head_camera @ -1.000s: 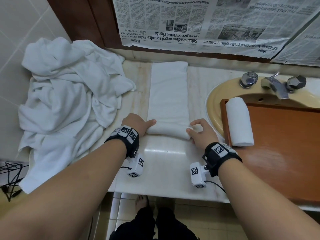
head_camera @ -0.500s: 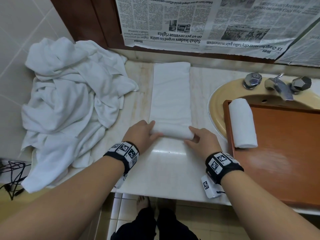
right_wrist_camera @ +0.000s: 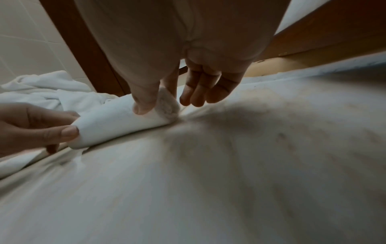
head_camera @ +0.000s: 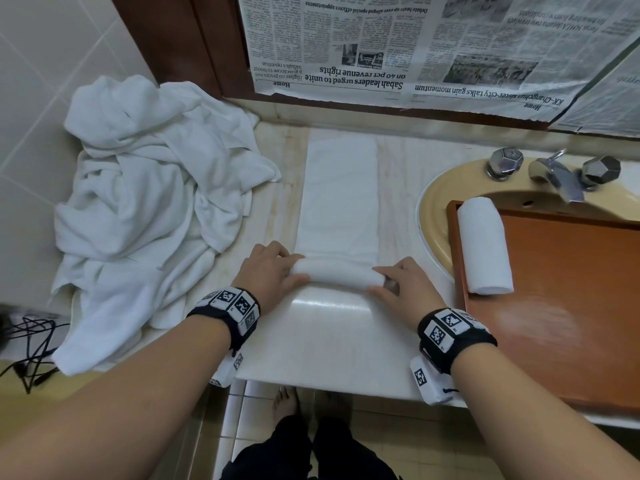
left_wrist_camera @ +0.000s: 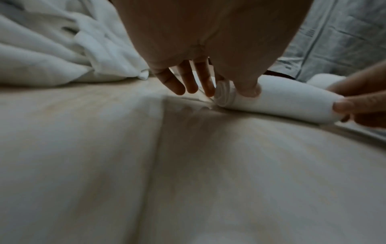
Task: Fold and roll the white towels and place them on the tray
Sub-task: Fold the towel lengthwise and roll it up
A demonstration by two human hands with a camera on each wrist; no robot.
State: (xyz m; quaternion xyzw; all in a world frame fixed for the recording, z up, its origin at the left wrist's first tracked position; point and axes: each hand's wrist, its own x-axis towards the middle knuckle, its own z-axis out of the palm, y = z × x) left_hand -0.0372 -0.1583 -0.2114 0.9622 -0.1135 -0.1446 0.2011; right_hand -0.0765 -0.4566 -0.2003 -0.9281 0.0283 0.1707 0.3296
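Note:
A long folded white towel (head_camera: 338, 199) lies lengthwise on the marble counter, its near end wound into a small roll (head_camera: 337, 273). My left hand (head_camera: 289, 266) pinches the roll's left end, thumb on the near side and fingers behind it. My right hand (head_camera: 375, 280) pinches the right end the same way. The left wrist view shows my thumb on the roll (left_wrist_camera: 288, 99), and the right wrist view shows the roll (right_wrist_camera: 117, 122) held at both ends. One finished rolled towel (head_camera: 484, 245) lies at the left edge of the brown wooden tray (head_camera: 571, 299).
A heap of loose white towels (head_camera: 149, 202) covers the counter's left side against the tiled wall. The tray rests over a tan sink (head_camera: 436, 209) with a chrome tap (head_camera: 557, 174). Newspaper covers the wall behind. The counter's front edge is just below my wrists.
Both hands have turned the towel's near end over and pushed it away from me, so a flat folded end has become a small roll. The camera has shifted slightly.

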